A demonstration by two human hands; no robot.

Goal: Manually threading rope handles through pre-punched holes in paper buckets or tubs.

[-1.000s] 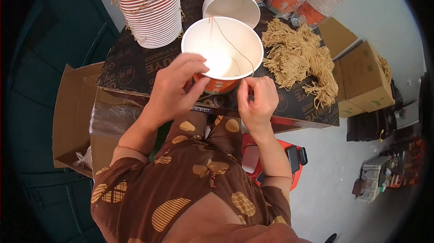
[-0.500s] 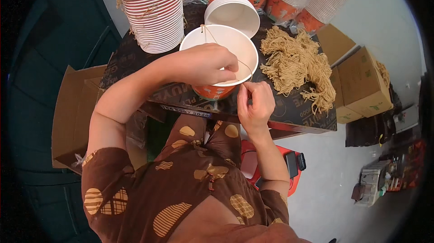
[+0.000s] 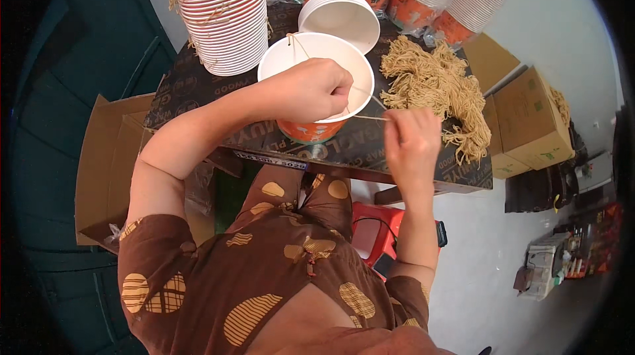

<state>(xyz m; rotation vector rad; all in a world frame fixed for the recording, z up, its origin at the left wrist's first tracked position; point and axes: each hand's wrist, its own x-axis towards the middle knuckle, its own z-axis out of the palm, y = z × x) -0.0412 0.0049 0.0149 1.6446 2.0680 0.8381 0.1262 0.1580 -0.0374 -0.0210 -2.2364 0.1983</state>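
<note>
A paper bucket [image 3: 311,132], orange outside and white inside, stands upright near the table's front edge. A thin tan string [image 3: 368,116] runs through its rim, with one end fixed at a hole at the far left. My left hand [image 3: 323,90] is closed over the bucket's mouth, its fingertips pinching the string at the right rim. Out to the right of the bucket, my right hand [image 3: 413,140] is closed on the string too, and the string is stretched taut between both hands.
The dark printed table [image 3: 248,137] carries a tall bucket stack [image 3: 228,24] at left, a tipped bucket stack [image 3: 340,21] behind, and a heap of tan strings [image 3: 433,87] at right. Cardboard boxes [image 3: 532,120] stand beyond the table. A red stool [image 3: 374,239] is below.
My right hand has moved right, away from the bucket's rim, drawing the string out straight. The bucket has shifted slightly left, and my left hand stays over it.
</note>
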